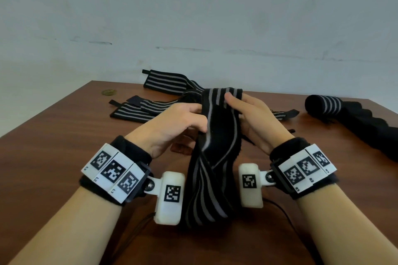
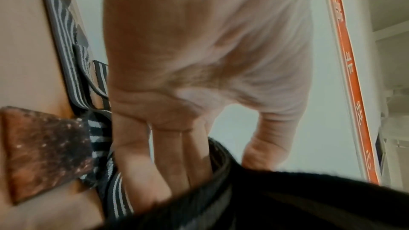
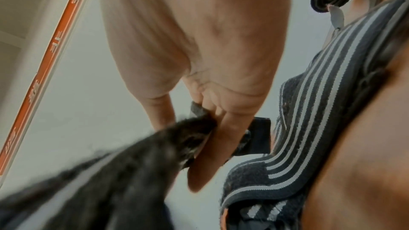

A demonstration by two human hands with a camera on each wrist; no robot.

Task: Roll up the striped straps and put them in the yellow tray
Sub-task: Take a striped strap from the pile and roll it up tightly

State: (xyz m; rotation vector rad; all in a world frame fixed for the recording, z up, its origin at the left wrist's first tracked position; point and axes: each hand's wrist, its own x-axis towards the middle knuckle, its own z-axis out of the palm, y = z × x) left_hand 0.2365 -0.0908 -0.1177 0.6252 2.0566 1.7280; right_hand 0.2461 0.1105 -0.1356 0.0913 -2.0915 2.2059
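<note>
Rolling step just starting: left hand [image 1: 183,122] and right hand [image 1: 249,118] both pinching top end of twisted striped strap [image 1: 217,142], lifted over bench [image 1: 53,135]. Next: untwist, fold end, wind tight. Finished roll [image 1: 323,104] at 2 o'clock; tray unseen.

Left hand [image 2: 199,55] fingers [image 2: 137,172] round strap [image 2: 287,198]

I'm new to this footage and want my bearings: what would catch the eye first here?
Both hands, left hand and right hand, hold up a twisted striped strap at centre, its lower end hanging toward the camera. Behind lie flat straps on the brown table; a rolled strap sits far right.
</note>
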